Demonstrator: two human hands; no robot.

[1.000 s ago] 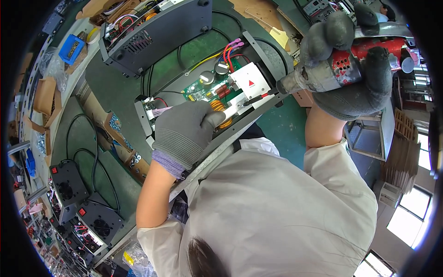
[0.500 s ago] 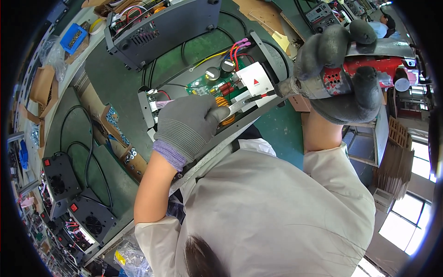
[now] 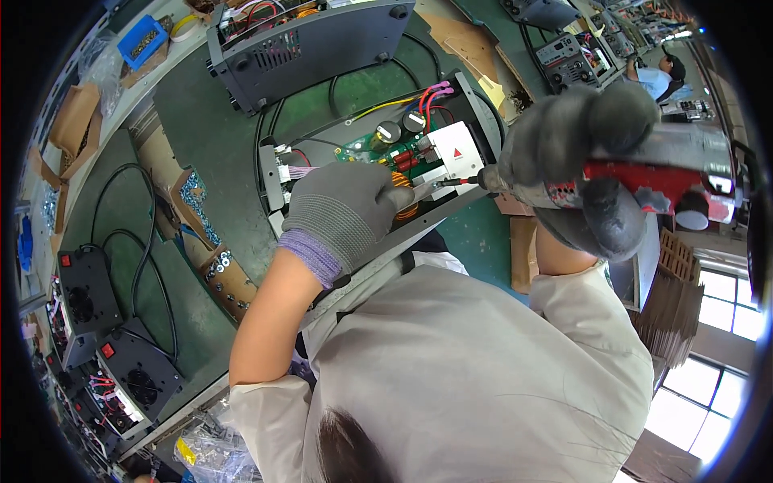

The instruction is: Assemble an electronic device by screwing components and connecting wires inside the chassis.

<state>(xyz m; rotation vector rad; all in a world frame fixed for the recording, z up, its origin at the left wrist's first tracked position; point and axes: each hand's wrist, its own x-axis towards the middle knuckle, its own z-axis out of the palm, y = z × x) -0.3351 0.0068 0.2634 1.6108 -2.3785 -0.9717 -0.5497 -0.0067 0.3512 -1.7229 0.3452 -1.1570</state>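
Observation:
My left hand [image 3: 342, 205], in a grey glove with a purple cuff, reaches over the near side of an opened dark metal casing [image 3: 278, 189]. Its thumb and fingers are pinched around a small pale piece [image 3: 420, 191], too small to name. My right hand [image 3: 584, 165], in a worn dark-grey glove, is wrapped around a red and silver power screwdriver [image 3: 636, 179]. The driver lies nearly level, and its bit [image 3: 459, 181] meets the pale piece at my left fingertips. Beside them are a white block [image 3: 455, 153], an orange-wound coil [image 3: 409, 211] and a green circuit board [image 3: 366, 147].
Behind stands a second dark casing [image 3: 314, 60]. To the left are cardboard boxes of small screws [image 3: 193, 205], a blue bin [image 3: 142, 42] and black cables [image 3: 153, 233]. More units [image 3: 137, 370] sit at lower left. A person [image 3: 660, 76] is far right.
The view has shifted a little, so the casing and bench appear further right and lower. The driver body has dropped slightly with my right hand. Both hands keep their grip.

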